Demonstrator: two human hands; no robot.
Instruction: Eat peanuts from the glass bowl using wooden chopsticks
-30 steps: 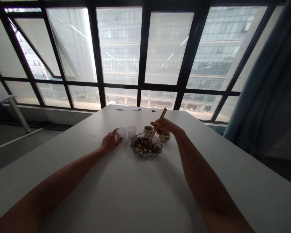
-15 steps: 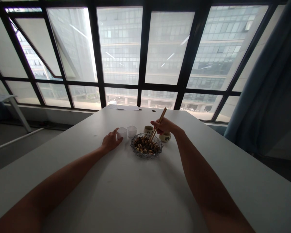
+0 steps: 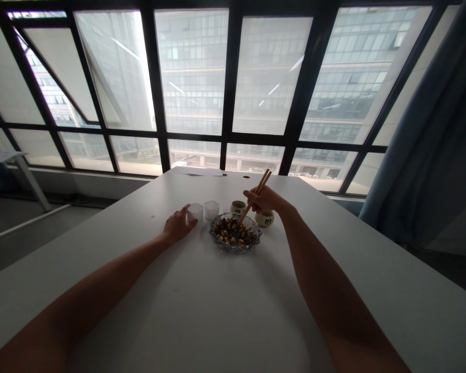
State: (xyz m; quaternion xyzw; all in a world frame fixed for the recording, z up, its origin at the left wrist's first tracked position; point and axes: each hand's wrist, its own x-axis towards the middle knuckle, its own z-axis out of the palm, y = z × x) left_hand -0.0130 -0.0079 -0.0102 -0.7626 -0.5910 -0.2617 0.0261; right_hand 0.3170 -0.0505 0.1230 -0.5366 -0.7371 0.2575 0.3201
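Observation:
My right hand [image 3: 264, 199] is closed around a pair of wooden chopsticks [image 3: 261, 184]. Their tips reach down into a scalloped clear glass bowl [image 3: 236, 249] of small brown and tan pieces [image 3: 233, 233], perhaps nuts or shells; whether they pinch one I cannot tell. My left hand [image 3: 177, 225] has its thumb and fingers around the near left side of a frosted plastic cup [image 3: 195, 211], which stands on the table. Beside it is a second frosted cup [image 3: 212, 210]. Behind the bowl stands a cream ceramic cup [image 3: 238, 207], and another cream cup [image 3: 264, 219] with dark lettering sits below my right hand.
The white table [image 3: 202, 305] runs away toward the windows. Sheets of paper [image 3: 202, 172] lie at its far edge, near a dark round hole [image 3: 246, 177]. A blue curtain [image 3: 407, 155] hangs on the right, and another white table [image 3: 3, 156] stands on the left.
The upper ends of the chopsticks have moved slightly right and spread apart, while the tips stay in the bowl. My left hand and the cups have hardly moved.

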